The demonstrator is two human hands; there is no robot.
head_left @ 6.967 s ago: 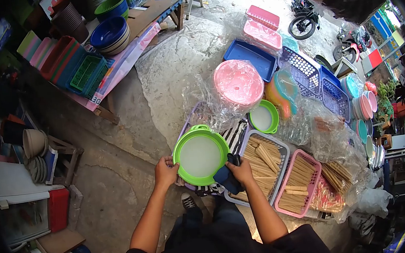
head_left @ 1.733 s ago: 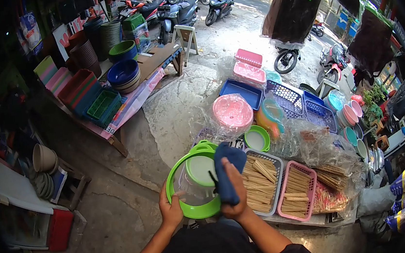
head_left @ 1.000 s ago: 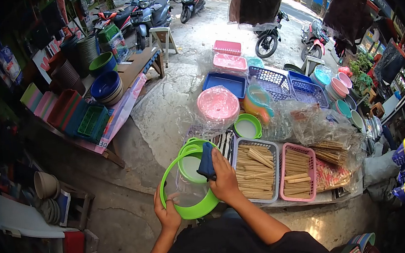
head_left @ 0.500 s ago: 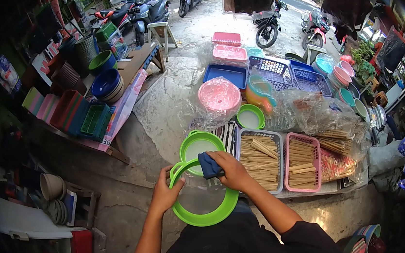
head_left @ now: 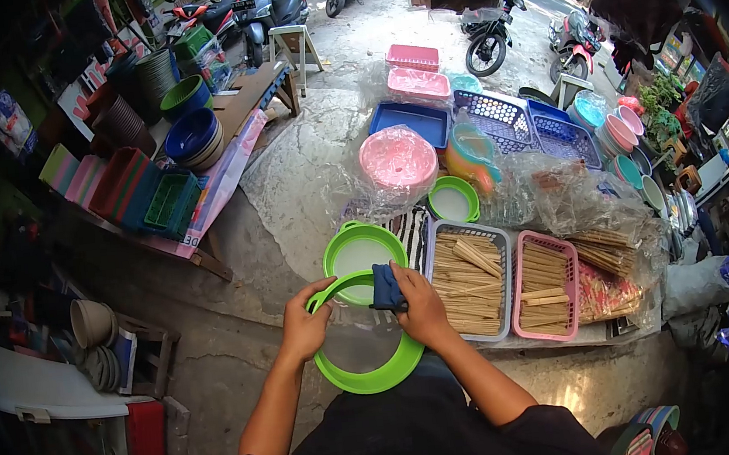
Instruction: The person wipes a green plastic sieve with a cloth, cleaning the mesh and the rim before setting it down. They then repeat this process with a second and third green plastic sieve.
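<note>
In the head view, a round lime-green sieve (head_left: 371, 384) with fine mesh is tilted in front of my torso. My left hand (head_left: 306, 328) grips its rim at the upper left, near the loop handle, with the fingers curled over the edge. On the rim's upper right, my right hand (head_left: 423, 308) pinches a folded dark blue cloth (head_left: 385, 287) against the plastic. Just beyond lies a second green sieve (head_left: 364, 254), partly covered by the held one. A third, smaller green sieve (head_left: 451, 204) rests farther back.
To the right stand a grey basket (head_left: 505, 288) and a pink basket (head_left: 572, 291) full of wooden sticks. Plastic-wrapped pink basins (head_left: 397, 156) and blue trays (head_left: 412, 124) sit beyond. A table (head_left: 240, 165) with stacked pots is at left; motorcycles (head_left: 487, 44) are parked outside.
My right hand has turned more upright, and the cloth has shifted slightly right along the rim. The held sieve has risen slightly in view. Both hands keep their hold.
</note>
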